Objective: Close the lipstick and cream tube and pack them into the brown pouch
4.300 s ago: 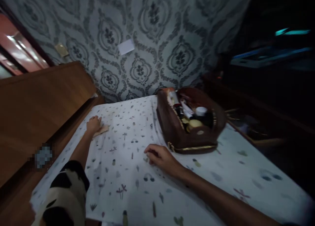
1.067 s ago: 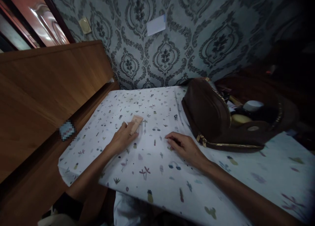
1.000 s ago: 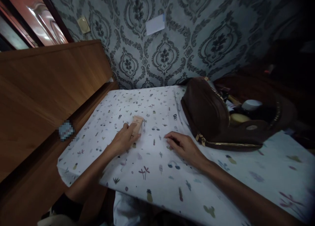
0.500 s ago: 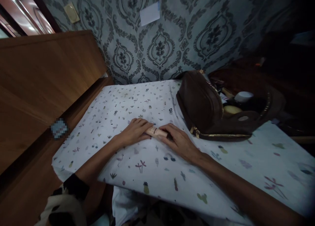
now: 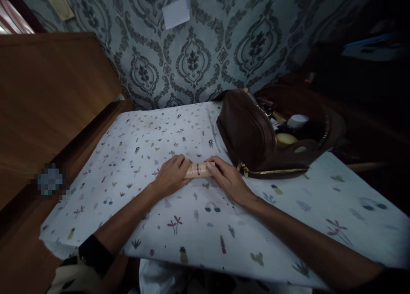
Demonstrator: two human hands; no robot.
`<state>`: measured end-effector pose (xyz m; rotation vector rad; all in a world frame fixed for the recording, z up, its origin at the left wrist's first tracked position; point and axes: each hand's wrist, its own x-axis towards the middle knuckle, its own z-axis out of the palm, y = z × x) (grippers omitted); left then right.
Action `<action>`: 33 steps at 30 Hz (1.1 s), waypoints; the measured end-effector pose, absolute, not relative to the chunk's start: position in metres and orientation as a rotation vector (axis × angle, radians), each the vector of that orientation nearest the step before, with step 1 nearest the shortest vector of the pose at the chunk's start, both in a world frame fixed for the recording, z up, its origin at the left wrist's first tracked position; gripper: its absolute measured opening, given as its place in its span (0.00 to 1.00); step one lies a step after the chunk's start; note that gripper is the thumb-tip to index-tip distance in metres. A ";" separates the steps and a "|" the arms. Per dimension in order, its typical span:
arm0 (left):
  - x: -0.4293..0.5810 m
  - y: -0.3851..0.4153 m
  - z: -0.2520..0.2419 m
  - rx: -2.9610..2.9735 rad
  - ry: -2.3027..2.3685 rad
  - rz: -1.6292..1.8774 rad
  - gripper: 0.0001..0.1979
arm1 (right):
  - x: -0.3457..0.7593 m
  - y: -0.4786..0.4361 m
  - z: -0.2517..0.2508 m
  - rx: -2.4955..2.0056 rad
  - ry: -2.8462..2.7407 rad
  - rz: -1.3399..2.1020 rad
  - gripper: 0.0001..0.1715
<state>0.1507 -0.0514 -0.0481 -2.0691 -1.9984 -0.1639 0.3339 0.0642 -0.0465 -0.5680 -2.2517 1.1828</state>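
A small beige cosmetic tube point(image 5: 199, 170) with dark lettering lies level between my two hands, just over the patterned cloth. My left hand point(image 5: 171, 174) is wrapped round its left end and covers it. At the other end, my right hand point(image 5: 229, 179) grips the tube with the thumb in front and the fingers behind. Both ends are hidden by fingers, so I cannot tell whether a cap is on. Close to my right hand stands a brown zip bag point(image 5: 246, 129), unzipped, with cosmetics inside.
A white cloth point(image 5: 150, 134) printed with small plants covers the table. Inside the bag are a white-lidded item point(image 5: 297, 121) and a yellow round item point(image 5: 286, 139). A wooden panel point(image 5: 54, 85) stands at left. Patterned wallpaper point(image 5: 194, 63) rises behind.
The tube has turned from slanted to level. Its dark right end, visible before, is now covered by my right hand. My left hand has curled tighter, and the view has shifted right.
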 end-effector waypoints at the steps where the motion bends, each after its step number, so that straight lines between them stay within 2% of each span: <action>1: 0.152 -0.052 -0.046 -2.082 -2.041 -0.141 0.11 | 0.334 0.063 -0.046 -0.573 -2.241 1.181 0.24; 10: 0.156 -0.056 -0.044 -2.124 -2.196 -0.106 0.12 | 0.339 0.057 -0.049 -0.538 -2.288 1.109 0.23; 19: 0.151 -0.070 -0.037 -2.257 -2.248 -0.380 0.10 | 0.345 0.056 -0.050 -0.152 -2.355 0.920 0.20; 22: 0.149 -0.071 -0.037 -2.261 -2.256 -0.488 0.10 | 0.346 0.057 -0.052 -0.089 -2.297 0.940 0.25; 26: 0.150 -0.072 -0.040 -2.207 -2.240 -0.450 0.10 | 0.345 0.058 -0.055 -0.267 -2.249 1.095 0.34; 27: 0.151 -0.071 -0.041 -2.193 -2.236 -0.421 0.10 | 0.345 0.058 -0.055 -0.322 -2.246 1.121 0.34; 31: 0.151 -0.071 -0.043 -2.158 -2.234 -0.351 0.09 | 0.344 0.061 -0.053 -0.448 -2.242 1.150 0.21; 33: 0.150 -0.071 -0.044 -2.153 -2.225 -0.365 0.10 | 0.343 0.062 -0.051 -0.424 -2.217 1.183 0.19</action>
